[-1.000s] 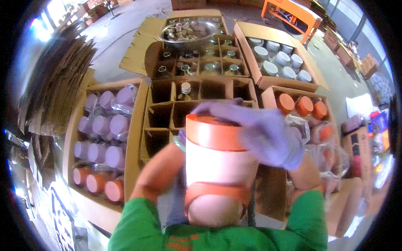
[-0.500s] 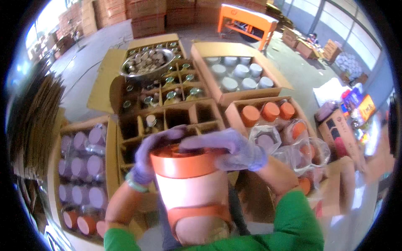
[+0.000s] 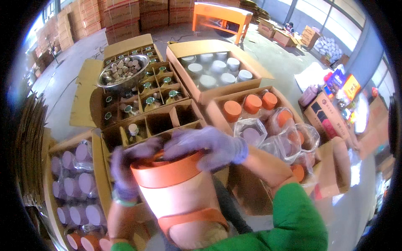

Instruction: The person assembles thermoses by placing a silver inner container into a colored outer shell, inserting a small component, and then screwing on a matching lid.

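Note:
Close in front of me is a large canister with a pale pinkish-white body, a wide orange collar at its top and an orange band lower down. Its top leans away and to the left. My left hand, in a lavender glove and blurred, wraps the left side of the collar. My right hand, gloved alike, arches over the top with its thumb against the collar's right side. Inside the rim some orange shows, but the fingers hide most of the opening. Beyond the hands stands a divided carton with a corked bottle in one cell.
A metal bowl of stoppers rests on a carton of bottles. Around it stand cartons of white-lidded jars, orange-lidded jars and purple-lidded jars. Flattened cardboard is stacked at left; an orange machine stands farther back.
The whole view has shifted, so the surrounding cartons appear farther left. The canister leans more to the left, and both hands have moved left with it, still at its collar.

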Tool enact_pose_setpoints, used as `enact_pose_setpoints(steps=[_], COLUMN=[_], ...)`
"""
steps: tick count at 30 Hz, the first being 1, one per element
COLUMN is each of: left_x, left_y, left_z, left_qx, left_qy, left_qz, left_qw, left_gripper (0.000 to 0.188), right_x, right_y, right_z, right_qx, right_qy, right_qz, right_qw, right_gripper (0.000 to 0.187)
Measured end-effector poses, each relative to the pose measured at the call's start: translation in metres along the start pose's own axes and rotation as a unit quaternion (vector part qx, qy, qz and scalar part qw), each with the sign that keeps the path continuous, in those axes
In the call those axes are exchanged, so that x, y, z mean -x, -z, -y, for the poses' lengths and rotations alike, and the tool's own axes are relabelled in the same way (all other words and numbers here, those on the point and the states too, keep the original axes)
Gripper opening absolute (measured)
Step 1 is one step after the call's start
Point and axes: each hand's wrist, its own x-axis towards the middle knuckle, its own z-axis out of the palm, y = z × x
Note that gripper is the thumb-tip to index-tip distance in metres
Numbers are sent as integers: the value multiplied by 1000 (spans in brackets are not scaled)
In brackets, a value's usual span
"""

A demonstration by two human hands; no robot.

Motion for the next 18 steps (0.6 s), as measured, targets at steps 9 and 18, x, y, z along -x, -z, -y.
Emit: enact_pose_setpoints(steps=[9, 18], left_x=[1, -2], left_y=[13, 30], left_z=[64, -5], left_qx=[281, -23], left_qy=[-125, -22], left_qz=[-8, 91], left_qw=[952, 995], left_gripper=[65, 71], right_x=[-48, 6], right_y=[-60, -8], right_z=[58, -57], right_qx=[150, -186], right_qy=[-70, -49], right_qz=[-113, 21], right_qw=[980, 981], right_gripper=[41, 74])
